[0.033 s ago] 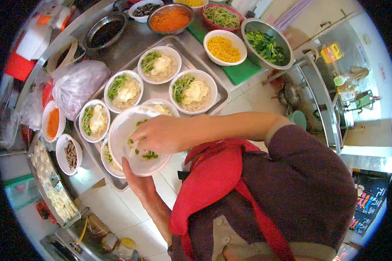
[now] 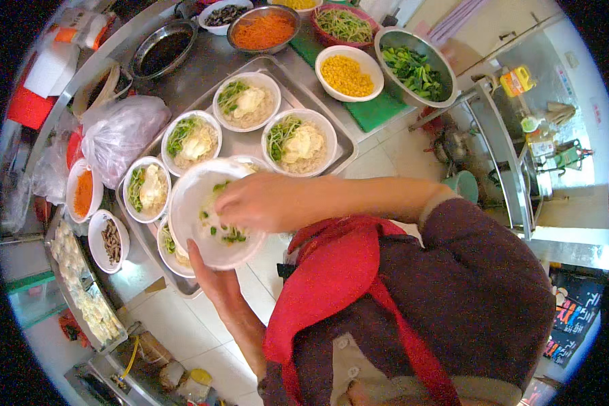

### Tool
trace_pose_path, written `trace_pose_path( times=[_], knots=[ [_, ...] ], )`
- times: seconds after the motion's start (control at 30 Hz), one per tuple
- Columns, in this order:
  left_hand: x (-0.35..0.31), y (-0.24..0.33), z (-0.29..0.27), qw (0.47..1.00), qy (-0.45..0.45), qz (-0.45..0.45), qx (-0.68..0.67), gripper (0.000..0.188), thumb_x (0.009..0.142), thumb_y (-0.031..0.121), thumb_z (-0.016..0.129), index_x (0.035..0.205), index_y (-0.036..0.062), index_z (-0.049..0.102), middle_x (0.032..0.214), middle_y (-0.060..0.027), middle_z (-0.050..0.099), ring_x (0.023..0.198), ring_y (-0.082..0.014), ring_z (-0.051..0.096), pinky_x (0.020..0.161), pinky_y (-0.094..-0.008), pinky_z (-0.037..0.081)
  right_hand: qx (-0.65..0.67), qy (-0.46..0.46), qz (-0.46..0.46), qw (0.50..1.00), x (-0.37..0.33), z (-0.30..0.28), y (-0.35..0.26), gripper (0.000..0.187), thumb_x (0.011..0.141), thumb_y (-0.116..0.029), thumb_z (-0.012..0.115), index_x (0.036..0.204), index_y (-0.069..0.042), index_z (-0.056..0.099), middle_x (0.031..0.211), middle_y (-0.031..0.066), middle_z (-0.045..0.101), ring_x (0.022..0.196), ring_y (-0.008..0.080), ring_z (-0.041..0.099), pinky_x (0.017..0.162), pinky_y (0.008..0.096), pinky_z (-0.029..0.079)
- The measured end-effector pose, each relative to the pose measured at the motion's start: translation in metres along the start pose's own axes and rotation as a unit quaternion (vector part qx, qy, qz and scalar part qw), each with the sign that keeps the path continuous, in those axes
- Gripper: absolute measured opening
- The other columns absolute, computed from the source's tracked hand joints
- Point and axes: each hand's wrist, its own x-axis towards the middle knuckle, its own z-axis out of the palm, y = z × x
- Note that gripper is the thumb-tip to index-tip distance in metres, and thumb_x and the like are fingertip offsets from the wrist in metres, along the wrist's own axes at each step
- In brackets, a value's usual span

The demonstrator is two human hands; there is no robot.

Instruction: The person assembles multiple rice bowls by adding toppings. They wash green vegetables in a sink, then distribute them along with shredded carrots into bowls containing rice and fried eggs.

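1. Tray (image 2: 240, 144), steel: lay under and beyond the grip, bearing six filled bowls (image 2: 332, 139).
2. Plastic bag (image 2: 125, 135), clear and bulging: sat left of the grip and farther off, just beside the tray.
3. Steel bowl (image 2: 413, 36), full of leafy greens (image 2: 409, 71): stood well apart from the grip, ahead and to the right, near the green board (image 2: 375, 118).
4. Held bowl (image 2: 186, 203), white: hung over the near part of the tray, clasped in the left hand (image 2: 216, 277); hid parts of two filled bowls.
5. Filled bowls: ranged left of, ahead of and partly beneath the grip; showed green sprouts, creamy yellow topping and pale, grainy food.
6. Corn bowl (image 2: 376, 73), white: stood ahead and right of the grip, beside the steel bowl.
7. Right hand (image 2: 260, 201): reached into the held bowl from the right, fingers bent; could not tell whether closed on anything.
8. Left hand: gripped the held bowl from the near side, thumb at the rim.
9. Green pieces (image 2: 233, 235): lay scattered inside the held bowl, by the right fingers.
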Motion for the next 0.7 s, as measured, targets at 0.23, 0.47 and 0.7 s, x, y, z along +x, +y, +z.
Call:
trace_pose_path(
  times=[0.23,0.47,0.7],
  knots=[
    [0.149,0.044,0.096,0.986,-0.081,0.082,0.117,0.057,0.090,0.041,0.044,0.133,0.0057,0.031,0.133,-0.0128,0.039,0.120,-0.0286,0.041,0.096,-0.0447,0.038,0.072,0.190,0.285,0.937,-0.112,-0.100,0.031,0.014,0.079,-0.003,0.060,0.093,-0.001,0.063,0.086,0.0098,0.065,0.074,0.0186,0.063,0.066,0.0277,0.050],
    [0.342,0.027,0.151,0.967,-0.002,0.041,0.250,0.053,0.091,0.044,0.040,0.127,0.0053,0.037,0.115,-0.0144,0.052,0.096,-0.0287,0.056,0.073,-0.0417,0.050,0.111,0.199,0.485,0.844,-0.205,-0.130,0.061,0.014,0.081,-0.004,0.059,0.093,0.002,0.063,0.085,0.0103,0.065,0.070,0.0145,0.063,0.061,0.0247,0.048],
    [0.303,-0.016,0.204,0.967,-0.060,0.043,0.245,0.059,0.090,0.047,0.040,0.129,0.0033,0.035,0.120,-0.0151,0.050,0.104,-0.0274,0.053,0.076,-0.0408,0.050,0.077,0.194,0.490,0.846,-0.226,-0.163,0.105,0.013,0.079,-0.003,0.060,0.091,0.002,0.063,0.082,0.0088,0.064,0.073,0.0135,0.061,0.062,0.0252,0.047]
  ],
)
